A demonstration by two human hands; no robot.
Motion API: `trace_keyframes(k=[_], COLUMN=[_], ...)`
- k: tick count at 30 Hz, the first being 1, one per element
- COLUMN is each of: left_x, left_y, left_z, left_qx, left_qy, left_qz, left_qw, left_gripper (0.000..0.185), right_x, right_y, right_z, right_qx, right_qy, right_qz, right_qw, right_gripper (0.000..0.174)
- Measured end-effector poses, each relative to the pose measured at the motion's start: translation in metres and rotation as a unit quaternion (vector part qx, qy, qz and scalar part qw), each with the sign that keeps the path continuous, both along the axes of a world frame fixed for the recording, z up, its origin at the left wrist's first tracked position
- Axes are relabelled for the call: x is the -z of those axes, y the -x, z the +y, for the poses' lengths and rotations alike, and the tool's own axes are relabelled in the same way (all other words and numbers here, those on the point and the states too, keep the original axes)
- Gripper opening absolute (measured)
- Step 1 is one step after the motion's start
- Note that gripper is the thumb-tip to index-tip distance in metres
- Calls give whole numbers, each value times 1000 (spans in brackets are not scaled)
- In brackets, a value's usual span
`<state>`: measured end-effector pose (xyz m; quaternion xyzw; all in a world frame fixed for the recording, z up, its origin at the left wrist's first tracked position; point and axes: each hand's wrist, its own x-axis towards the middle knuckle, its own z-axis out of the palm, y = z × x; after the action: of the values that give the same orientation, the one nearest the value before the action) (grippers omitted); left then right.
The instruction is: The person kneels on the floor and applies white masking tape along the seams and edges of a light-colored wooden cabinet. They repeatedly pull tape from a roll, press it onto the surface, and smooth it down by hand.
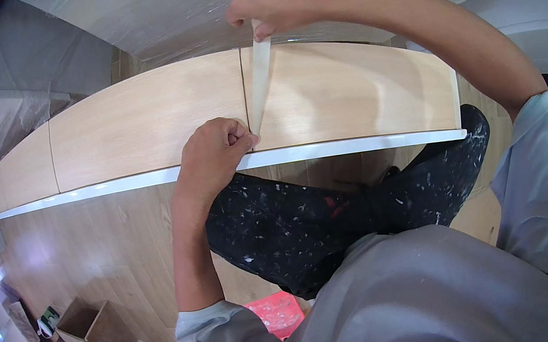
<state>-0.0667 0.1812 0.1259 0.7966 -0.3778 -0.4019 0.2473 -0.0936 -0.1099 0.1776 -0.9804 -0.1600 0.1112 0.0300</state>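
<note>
A strip of pale masking tape (260, 81) stretches between my hands over a light wood-grain panel (326, 91), just right of the dark seam between two panels. My right hand (272, 0) grips its far end, raised beyond the panel's far edge. My left hand (219, 150) pinches the near end by the seam, close to the white edge strip (346, 146) along the panels' near side. Another light wood-grain panel (146, 121) lies left of the seam. Whether a tape roll is inside my right hand cannot be told.
Clear plastic sheeting (160, 10) hangs beyond the panels. My legs in paint-spattered dark trousers (304, 220) are close to the white edge. An open wooden box (98, 336) stands at lower left on the wood-look floor (98, 260). A red, paint-marked object (278, 314) lies below me.
</note>
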Motion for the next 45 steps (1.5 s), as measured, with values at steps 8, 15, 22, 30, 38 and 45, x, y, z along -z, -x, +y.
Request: trace_keyframes(k=[8,15,22,30,38,45], left_x=[-2,2,-4,-13,-19,-21], left_y=[5,16,23,17,11,10], left_z=[19,12,7,-4,-17,-20], left_qx=[-119,-78,-62,-28,14,22], left_qy=[62,77,28,-43,-102,-109], left_qz=[74,-16,-77,-94,-92,-95], left_qw=[988,994,995,994,990,989], left_gripper=[26,25,26,22,30,30], right_x=[-3,0,8,0,7,9], right_y=[-4,13,9,-1,-3,-5], right_z=[-11,3,18,31,32,30], right_qx=[61,48,7,-2,19,-14], right_qy=[-26,-12,4,47,59,45], right_qz=[25,-12,-82,-25,-9,-43], right_qw=[997,999,997,999,998,998], right_gripper=[25,30,26,22,22,24])
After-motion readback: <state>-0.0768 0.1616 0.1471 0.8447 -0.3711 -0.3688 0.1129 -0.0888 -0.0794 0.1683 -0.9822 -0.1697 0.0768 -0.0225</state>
